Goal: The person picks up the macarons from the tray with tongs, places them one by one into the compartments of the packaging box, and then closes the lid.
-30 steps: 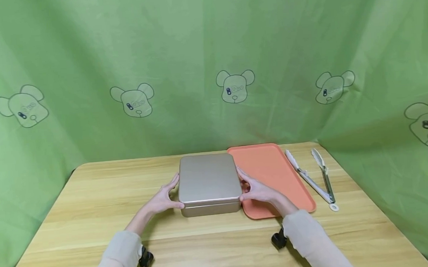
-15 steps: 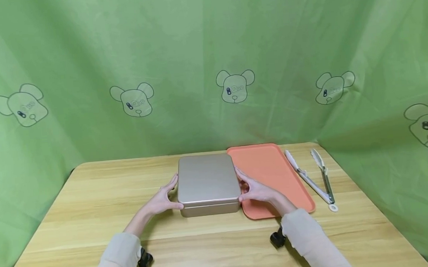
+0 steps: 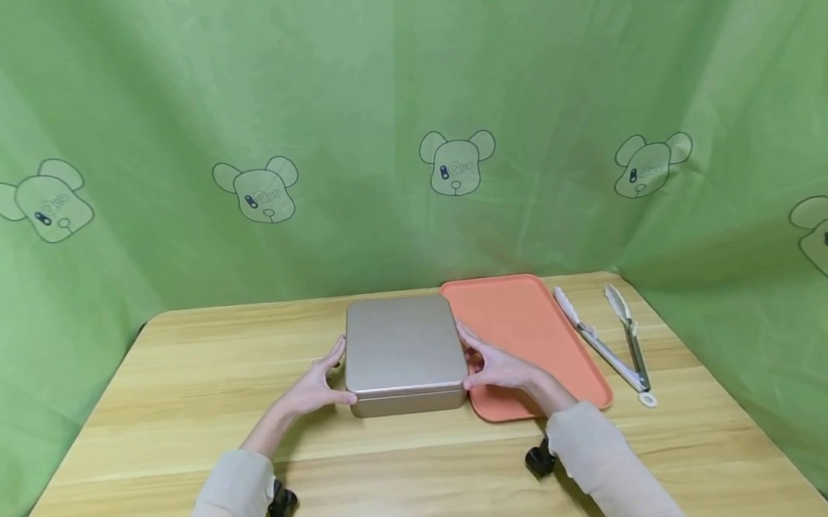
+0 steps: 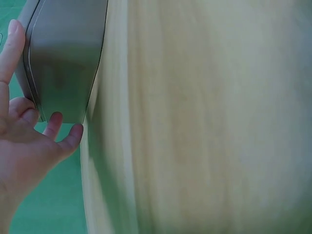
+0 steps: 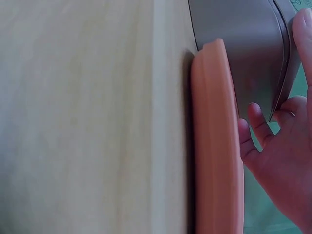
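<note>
A square, champagne-coloured metal tin with its lid on [image 3: 404,343] stands near the middle of the table. At its left side my left hand [image 3: 315,387] grips the lid, thumb at the front corner and fingers along the side. My right hand [image 3: 497,367] holds the opposite side in the same way. In the left wrist view the thumb lies along the lid's seam [image 4: 31,63], while the lower fingers of the left hand [image 4: 29,141] curl by the tin's wall. The right wrist view has the right hand [image 5: 287,151] with its lower fingers close to the tin's wall and the tray edge.
A coral tray [image 3: 528,339] lies against the tin's right side, under my right hand. Right of it rest metal tongs with white tips [image 3: 632,347], spread in a V. A green curtain [image 3: 344,79] hangs behind the wooden table [image 3: 415,483].
</note>
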Available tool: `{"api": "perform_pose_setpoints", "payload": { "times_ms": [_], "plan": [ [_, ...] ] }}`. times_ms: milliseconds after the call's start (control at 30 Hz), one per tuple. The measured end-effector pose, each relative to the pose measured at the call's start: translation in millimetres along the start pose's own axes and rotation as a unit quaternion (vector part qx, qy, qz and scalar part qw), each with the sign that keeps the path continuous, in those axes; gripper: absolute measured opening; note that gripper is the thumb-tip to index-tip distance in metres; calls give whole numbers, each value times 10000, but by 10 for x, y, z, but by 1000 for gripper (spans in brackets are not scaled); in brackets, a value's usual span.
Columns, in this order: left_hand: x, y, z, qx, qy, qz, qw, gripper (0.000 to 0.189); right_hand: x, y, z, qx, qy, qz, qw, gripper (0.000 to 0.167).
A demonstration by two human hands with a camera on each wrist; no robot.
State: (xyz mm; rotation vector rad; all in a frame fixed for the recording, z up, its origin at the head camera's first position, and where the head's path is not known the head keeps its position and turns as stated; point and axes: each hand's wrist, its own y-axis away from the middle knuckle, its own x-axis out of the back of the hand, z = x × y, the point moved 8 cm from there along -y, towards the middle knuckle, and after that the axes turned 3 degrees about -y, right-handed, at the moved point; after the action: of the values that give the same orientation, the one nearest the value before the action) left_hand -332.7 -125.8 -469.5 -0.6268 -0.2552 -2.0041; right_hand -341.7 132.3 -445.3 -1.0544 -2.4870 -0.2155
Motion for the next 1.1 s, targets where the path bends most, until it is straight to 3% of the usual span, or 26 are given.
{"api": "perform_pose_setpoints", "payload": {
  "times_ms": [300,533,700,933,1100],
  "plan": [
    [-11,-11,-1,-63,1,-46,10000,107,58,-58,297,16,233,125,9996,108],
    [62,-30,11,-24,128,-35,9999,100,85,-57,279,140,304,127,9994,105],
    [145,-108,59,4,347,112,9993,99,134,-89,253,167,376,424,9982,93],
    [120,-186,91,74,87,35,9999,99,172,-198,151,72,853,482,9952,88],
    [92,-202,79,73,-116,14,9999,99,185,-249,170,-20,844,462,9954,88]
  ]
}}
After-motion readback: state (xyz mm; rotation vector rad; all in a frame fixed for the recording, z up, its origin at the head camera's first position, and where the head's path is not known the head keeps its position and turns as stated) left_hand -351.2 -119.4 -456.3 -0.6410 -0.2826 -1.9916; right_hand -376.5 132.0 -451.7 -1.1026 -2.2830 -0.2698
